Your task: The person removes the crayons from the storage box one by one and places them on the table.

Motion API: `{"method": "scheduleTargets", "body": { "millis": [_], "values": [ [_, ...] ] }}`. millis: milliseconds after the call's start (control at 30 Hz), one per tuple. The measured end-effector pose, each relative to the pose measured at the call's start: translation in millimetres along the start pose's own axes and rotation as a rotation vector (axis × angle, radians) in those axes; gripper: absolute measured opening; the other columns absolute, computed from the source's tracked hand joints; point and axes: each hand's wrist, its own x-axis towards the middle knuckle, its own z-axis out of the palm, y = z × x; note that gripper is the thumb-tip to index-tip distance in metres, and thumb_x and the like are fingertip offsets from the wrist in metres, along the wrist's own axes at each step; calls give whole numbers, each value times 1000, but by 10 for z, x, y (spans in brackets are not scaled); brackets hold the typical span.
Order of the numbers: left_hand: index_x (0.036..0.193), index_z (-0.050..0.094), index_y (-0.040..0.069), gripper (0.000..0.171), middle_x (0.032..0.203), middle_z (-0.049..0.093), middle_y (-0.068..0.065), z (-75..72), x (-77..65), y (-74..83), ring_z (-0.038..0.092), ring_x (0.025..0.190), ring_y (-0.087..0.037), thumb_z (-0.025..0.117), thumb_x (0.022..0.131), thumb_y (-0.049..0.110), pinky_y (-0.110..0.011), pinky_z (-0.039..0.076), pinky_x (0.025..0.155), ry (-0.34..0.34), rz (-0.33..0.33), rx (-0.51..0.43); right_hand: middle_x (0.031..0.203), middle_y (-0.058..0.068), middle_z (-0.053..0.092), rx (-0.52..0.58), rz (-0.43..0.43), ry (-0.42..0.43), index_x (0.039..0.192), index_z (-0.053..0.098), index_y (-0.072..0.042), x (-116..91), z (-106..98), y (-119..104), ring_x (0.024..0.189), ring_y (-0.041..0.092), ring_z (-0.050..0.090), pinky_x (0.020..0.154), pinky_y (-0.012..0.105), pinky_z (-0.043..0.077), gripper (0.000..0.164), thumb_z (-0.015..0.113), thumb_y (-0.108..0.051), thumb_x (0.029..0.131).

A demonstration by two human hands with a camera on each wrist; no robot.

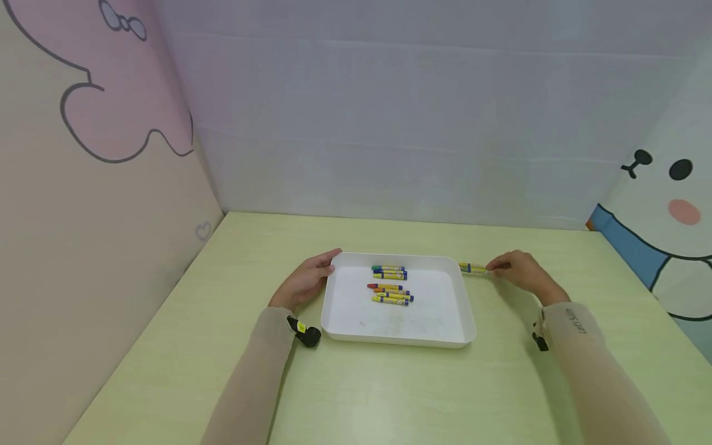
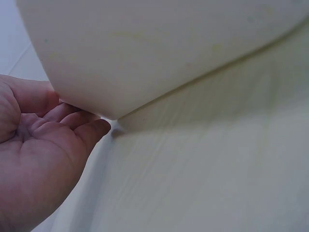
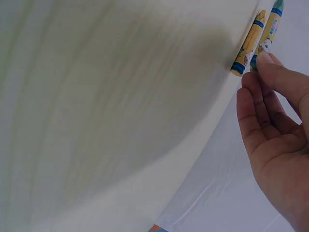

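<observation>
A white tray (image 1: 423, 324) sits on the table, holding several crayons in two loose groups. My left hand (image 1: 303, 283) grips its left side near the far corner, thumb at the rim; in the left wrist view the fingers curl at the lower edge of the tray wall (image 2: 159, 53). To the right of the tray, my right hand (image 1: 523, 272) pinches the end of a green-tipped crayon (image 3: 271, 29) between thumb and fingers. A yellow-orange crayon (image 3: 248, 44) lies right beside it, alongside the pinched one.
Within the tray, the far group includes a green crayon (image 1: 388, 268); the near group has a red crayon (image 1: 385, 287) and yellow crayons (image 1: 390, 301). The pale wooden table (image 1: 361, 389) meets a white back wall (image 1: 389, 136), with printed panels at both sides.
</observation>
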Motion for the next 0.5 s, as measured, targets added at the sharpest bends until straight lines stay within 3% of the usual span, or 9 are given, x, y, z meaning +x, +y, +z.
{"method": "scheduleTargets", "body": {
  "millis": [500],
  "values": [
    [153, 20, 3, 53, 160, 17, -13, -10, 6, 0, 18, 147, -28, 32, 101, -3, -42, 18, 121, -7, -1, 1, 108, 27, 66, -42, 58, 28, 108, 69, 6, 58, 81, 75, 104, 44, 59, 88, 54, 49, 21, 58, -6, 94]
  ]
}}
